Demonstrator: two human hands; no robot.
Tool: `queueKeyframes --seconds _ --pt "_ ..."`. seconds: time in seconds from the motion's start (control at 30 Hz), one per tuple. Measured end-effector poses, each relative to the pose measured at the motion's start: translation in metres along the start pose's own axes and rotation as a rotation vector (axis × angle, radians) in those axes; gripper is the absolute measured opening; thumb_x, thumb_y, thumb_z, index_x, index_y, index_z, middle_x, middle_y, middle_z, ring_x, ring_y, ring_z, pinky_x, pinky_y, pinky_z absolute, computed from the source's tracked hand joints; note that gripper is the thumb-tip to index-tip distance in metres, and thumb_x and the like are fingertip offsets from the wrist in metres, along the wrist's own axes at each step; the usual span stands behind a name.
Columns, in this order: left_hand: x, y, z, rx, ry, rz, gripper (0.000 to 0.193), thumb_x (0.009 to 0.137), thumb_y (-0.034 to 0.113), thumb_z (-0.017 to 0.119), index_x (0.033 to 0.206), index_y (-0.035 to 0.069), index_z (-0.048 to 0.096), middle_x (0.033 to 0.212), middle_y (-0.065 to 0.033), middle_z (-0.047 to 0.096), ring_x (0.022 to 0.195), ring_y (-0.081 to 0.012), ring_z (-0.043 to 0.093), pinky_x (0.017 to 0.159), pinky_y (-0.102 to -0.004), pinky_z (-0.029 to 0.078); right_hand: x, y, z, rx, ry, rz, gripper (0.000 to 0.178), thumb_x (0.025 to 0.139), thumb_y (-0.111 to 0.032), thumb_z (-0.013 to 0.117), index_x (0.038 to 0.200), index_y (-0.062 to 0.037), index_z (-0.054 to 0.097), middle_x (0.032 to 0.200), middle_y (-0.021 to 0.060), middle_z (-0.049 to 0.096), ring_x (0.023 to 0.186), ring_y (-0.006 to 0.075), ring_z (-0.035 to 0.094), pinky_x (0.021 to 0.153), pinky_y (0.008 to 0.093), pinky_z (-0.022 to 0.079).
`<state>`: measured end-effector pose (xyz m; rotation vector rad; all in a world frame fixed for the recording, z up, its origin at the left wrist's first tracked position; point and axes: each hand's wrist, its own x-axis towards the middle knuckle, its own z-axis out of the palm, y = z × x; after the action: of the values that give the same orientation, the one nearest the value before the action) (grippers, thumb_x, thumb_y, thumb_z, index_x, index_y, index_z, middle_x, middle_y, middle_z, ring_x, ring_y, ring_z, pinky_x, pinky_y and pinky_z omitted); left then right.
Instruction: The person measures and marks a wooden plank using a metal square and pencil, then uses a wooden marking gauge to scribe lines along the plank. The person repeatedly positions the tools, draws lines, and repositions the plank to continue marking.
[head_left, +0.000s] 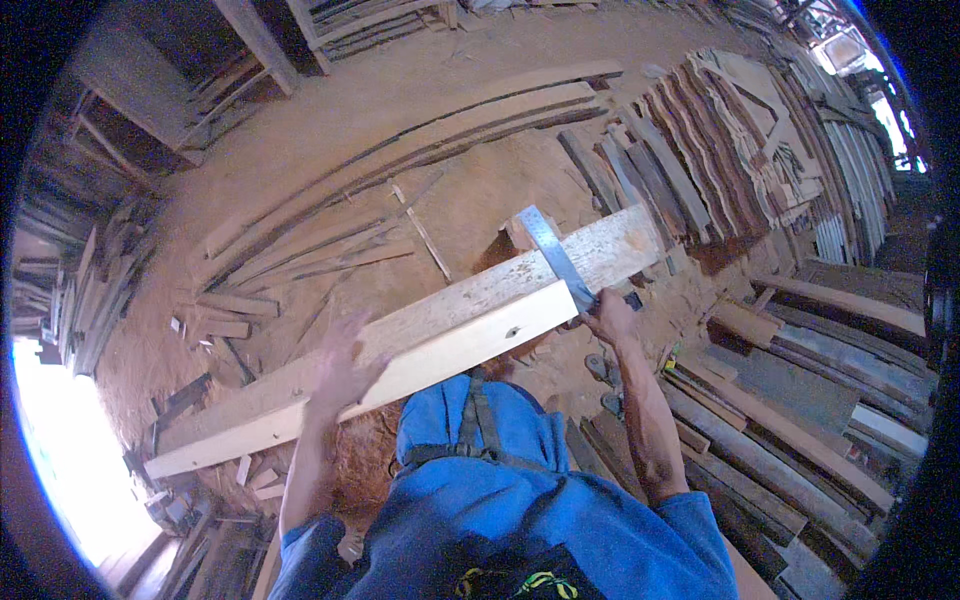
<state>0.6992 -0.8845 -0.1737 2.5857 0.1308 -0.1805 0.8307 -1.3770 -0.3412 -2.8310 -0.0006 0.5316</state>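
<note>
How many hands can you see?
2: the left hand is over the pale board; the right hand holds the metal square near the board's end.

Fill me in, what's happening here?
The person's right hand grips the near end of a metal strip, which lies across a rough beam beside the right end of a pale board. The left hand, open and blurred, is at the pale board; whether it presses down is unclear.

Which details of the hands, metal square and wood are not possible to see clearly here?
In the head view:
Left hand: finger outlines, blurred.
Metal square: near end, partly covered by the right hand; fine markings too small.
Light board: underside, hidden by the board itself.
Bright opening: lost in glare.
</note>
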Motion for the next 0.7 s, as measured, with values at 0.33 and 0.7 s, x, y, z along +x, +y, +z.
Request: queueKeyframes --seconds 0.33,0.7 --pt "0.082 0.198 0.111 -0.500 -0.417 0.549 0.073 0.090 0.045 0.072 0.148 0.009 0.045 0.141 -0.0213 0.054 0.132 -0.0420 0.050 0.113 -0.0492 0.042 -0.124 -0.024 -0.080 1.788 0.180 0.670 0.037 0.099 -0.051 0.059 0.102 -0.0137 0.065 0.086 -0.0006 0.066 0.057 0.0136 0.053 0.053 0.0301 0.043" --pt "0.145 0.141 0.088 -0.574 -0.847 0.276 0.033 0.099 0.029 0.063 0.124 0.008 0.061 0.114 -0.0161 0.071 0.102 -0.0328 0.070 0.091 -0.0412 0.054 -0.195 -0.134 -0.114 0.822 0.120 0.731 0.032 0.107 -0.034 0.055 0.111 -0.0062 0.069 0.086 0.0006 0.061 0.079 0.0106 0.052 0.068 0.0277 0.043"
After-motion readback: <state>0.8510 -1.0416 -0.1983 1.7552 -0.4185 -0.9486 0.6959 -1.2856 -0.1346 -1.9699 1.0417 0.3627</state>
